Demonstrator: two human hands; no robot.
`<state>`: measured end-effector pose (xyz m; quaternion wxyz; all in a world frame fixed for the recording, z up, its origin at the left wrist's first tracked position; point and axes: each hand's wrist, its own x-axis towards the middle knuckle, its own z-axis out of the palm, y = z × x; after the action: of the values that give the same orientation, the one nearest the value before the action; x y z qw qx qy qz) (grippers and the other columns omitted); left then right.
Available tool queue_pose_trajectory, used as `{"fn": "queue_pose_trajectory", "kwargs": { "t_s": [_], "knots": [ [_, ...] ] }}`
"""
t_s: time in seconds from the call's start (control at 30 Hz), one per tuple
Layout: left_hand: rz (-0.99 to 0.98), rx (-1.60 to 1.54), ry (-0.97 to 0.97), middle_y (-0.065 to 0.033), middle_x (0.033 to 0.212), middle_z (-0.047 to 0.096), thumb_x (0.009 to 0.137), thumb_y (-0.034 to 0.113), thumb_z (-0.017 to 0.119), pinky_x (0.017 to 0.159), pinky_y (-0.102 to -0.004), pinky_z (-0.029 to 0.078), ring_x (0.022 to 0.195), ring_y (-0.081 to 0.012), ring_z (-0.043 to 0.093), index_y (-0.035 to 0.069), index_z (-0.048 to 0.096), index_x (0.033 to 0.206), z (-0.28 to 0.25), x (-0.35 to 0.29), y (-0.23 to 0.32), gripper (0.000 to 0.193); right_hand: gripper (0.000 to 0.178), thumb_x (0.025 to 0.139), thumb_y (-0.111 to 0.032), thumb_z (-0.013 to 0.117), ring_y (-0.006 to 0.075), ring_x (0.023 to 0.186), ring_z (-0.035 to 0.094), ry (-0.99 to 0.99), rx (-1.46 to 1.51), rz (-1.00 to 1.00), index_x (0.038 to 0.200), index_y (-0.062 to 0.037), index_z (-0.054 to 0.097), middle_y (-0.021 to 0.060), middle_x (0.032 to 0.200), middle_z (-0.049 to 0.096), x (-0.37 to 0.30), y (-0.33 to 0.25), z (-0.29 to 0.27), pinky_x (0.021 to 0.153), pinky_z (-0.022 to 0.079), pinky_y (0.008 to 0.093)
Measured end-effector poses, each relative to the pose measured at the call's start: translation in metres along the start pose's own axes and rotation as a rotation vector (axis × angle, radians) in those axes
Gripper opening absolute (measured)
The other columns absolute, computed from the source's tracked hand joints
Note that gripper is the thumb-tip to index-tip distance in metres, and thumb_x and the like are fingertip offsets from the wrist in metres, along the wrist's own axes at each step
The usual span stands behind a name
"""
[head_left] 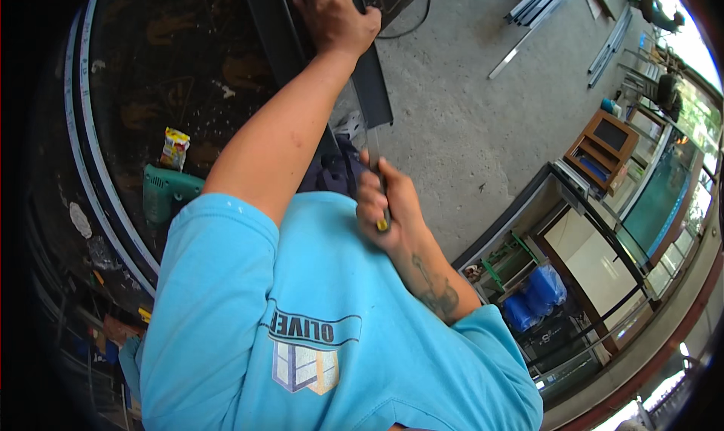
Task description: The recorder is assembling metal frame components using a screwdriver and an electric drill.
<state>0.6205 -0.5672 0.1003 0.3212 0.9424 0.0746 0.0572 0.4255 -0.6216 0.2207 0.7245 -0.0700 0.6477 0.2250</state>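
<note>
A long dark grey metal profile (371,92) runs off the top of the view, its near end jutting past the dark work table. My left hand (337,20) lies over the profile, thumb apart and fingers hooked across it; some fingertips are cut off by the view's edge. Low in front of my shirt, my right hand (388,205) is wrapped round a hand tool (373,146) with a black handle, a yellow butt and a narrow flat metal blade, possibly a file. The blade points up at the profile's near end; whether it touches cannot be made out.
The dark, stained table (204,24) carries a green power tool (162,193), a yellow packet (175,147) and pale metal strips (83,114). Bundled metal profiles (539,5) lie on the concrete floor. A wooden cabinet (601,152) and framed glass panels stand at the right. A cable (422,20) hangs beside the table.
</note>
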Motion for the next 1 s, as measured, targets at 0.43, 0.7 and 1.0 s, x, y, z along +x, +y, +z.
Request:
{"fn": "queue_pose_trajectory", "kwargs": {
  "t_s": [0.43,0.7,1.0],
  "knots": [
    [-0.048,0.048,-0.119,-0.0338,0.146,0.027,0.070,0.020,0.066,0.115,-0.0573,0.016,0.138,-0.0502,0.023,0.003,0.045,0.140,-0.002,0.002,0.003,0.075,0.029,0.103,-0.027,0.035,0.0060,0.042,0.038,-0.237,0.144,0.104,0.108,-0.0058,0.053,-0.0028,0.067,0.044,0.009,-0.032,-0.022,0.031,0.031,0.0220],
    [0.165,0.089,0.101,-0.0340,0.130,0.044,0.063,0.035,0.071,0.111,-0.0588,0.025,0.127,-0.0472,0.039,0.012,0.055,0.133,0.015,-0.002,-0.019,0.075,0.022,0.103,-0.027,0.037,0.0078,0.041,0.039,-0.195,0.100,0.213,0.103,-0.0100,0.052,-0.0018,0.066,0.045,-0.007,-0.058,-0.029,0.031,0.033,0.0238],
    [0.197,0.111,0.095,-0.0341,0.122,0.049,0.064,0.034,0.072,0.110,-0.0503,0.031,0.115,-0.0478,0.051,0.012,0.055,0.134,0.018,-0.001,-0.020,0.075,0.021,0.103,-0.027,0.037,0.0064,0.041,0.037,-0.312,0.103,0.313,0.105,-0.0120,0.052,-0.0030,0.065,0.045,0.007,-0.087,-0.039,0.032,0.032,0.0227]
  ]
}}
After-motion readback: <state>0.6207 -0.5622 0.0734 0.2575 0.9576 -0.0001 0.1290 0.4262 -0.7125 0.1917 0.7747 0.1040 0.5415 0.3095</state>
